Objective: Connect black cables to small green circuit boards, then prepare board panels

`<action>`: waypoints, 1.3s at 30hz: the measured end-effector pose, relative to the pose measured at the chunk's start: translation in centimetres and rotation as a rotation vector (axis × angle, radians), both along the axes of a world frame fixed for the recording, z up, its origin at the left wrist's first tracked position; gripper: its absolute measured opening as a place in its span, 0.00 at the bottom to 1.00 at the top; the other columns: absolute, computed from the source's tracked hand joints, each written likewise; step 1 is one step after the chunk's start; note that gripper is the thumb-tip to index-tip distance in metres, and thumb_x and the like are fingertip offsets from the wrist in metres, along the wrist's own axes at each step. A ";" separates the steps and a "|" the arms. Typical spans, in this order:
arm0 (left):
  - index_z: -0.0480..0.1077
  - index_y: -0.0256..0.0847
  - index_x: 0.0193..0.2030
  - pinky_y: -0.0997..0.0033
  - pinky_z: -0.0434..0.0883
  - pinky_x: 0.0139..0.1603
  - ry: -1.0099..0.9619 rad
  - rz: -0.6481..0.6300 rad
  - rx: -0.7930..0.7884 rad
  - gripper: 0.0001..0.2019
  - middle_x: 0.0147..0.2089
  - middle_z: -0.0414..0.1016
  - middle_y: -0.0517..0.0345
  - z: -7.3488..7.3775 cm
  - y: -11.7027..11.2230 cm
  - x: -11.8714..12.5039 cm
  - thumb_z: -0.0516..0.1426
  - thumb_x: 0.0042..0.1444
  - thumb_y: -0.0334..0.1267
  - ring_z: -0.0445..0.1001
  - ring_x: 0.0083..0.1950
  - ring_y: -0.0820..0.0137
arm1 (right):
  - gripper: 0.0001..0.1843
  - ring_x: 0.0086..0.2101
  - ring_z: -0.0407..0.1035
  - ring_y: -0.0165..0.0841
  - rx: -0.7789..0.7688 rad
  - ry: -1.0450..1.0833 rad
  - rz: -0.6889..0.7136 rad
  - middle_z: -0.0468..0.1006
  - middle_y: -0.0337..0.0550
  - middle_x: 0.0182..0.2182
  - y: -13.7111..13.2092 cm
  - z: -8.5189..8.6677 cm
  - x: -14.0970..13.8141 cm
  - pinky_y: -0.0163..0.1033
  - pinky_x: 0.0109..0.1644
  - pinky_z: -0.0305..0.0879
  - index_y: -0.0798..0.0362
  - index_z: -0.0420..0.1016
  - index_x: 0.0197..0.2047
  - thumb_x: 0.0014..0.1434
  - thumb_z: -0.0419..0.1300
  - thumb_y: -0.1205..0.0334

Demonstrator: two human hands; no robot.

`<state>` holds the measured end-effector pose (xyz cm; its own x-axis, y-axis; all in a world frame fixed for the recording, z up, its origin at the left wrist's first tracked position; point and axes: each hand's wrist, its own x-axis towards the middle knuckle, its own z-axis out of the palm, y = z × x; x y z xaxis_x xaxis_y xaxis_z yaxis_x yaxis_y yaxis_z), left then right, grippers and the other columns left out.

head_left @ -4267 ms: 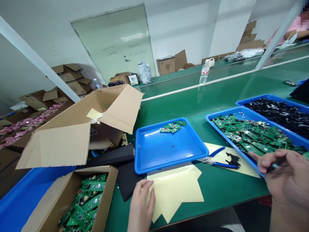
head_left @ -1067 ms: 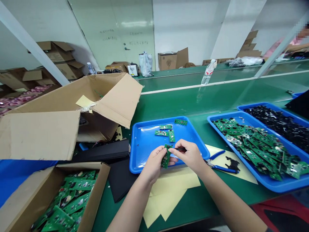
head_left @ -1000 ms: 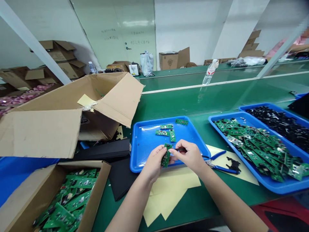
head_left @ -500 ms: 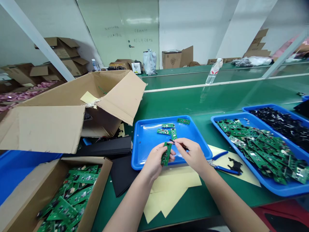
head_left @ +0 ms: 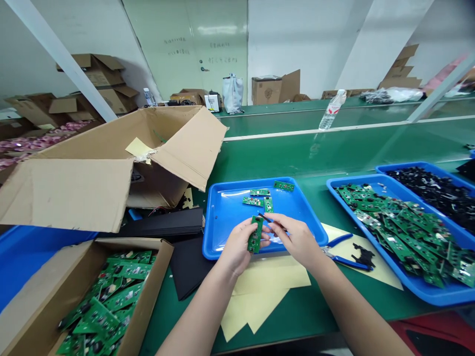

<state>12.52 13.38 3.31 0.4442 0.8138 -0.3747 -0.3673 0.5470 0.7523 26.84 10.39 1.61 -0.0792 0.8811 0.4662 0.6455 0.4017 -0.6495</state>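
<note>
My left hand (head_left: pixel 237 245) is closed around a small green circuit board (head_left: pixel 254 236), held upright over the near edge of a blue tray (head_left: pixel 226 222). Close beside it, my right hand (head_left: pixel 293 235) pinches a thin black part (head_left: pixel 264 217), whose tip points at the board's top end. Whether that tip touches the board, I cannot tell. Several loose circuit boards (head_left: pixel 253 201) lie toward the back of the same tray. Blue-handled pliers (head_left: pixel 351 261) rest to the right of my right hand, beside a black plastic piece (head_left: pixel 363 256).
On the right, one blue tray (head_left: pixel 336 190) holds heaped circuit boards; another (head_left: pixel 386 168) holds black parts. At left are a carton of boards (head_left: pixel 163 257) and a large open cardboard box (head_left: pixel 67 193). Yellow paper (head_left: pixel 260 291) lies in front. A water bottle (head_left: pixel 332 111) stands behind.
Both hands stay almost in place, still holding the board and the black part. The black part's angle has shifted slightly near the board's top. The whole view has moved a little.
</note>
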 end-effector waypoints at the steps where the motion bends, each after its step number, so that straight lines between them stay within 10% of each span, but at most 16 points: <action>1: 0.71 0.34 0.36 0.72 0.70 0.31 -0.003 -0.002 0.001 0.08 0.27 0.74 0.54 0.0 0.0 0.0 0.56 0.48 0.32 0.72 0.27 0.72 | 0.14 0.31 0.72 0.31 0.002 0.004 -0.001 0.77 0.44 0.33 0.0 0.1 0.0 0.34 0.35 0.67 0.53 0.70 0.45 0.61 0.47 0.62; 39: 0.71 0.33 0.41 0.78 0.67 0.25 0.045 -0.003 -0.017 0.12 0.22 0.70 0.58 -0.6 -0.4 0.5 0.56 0.49 0.32 0.67 0.22 0.77 | 0.13 0.25 0.68 0.29 0.132 -0.291 -0.066 0.75 0.40 0.25 0.0 -0.6 -0.2 0.33 0.30 0.57 0.54 0.71 0.29 0.61 0.49 0.63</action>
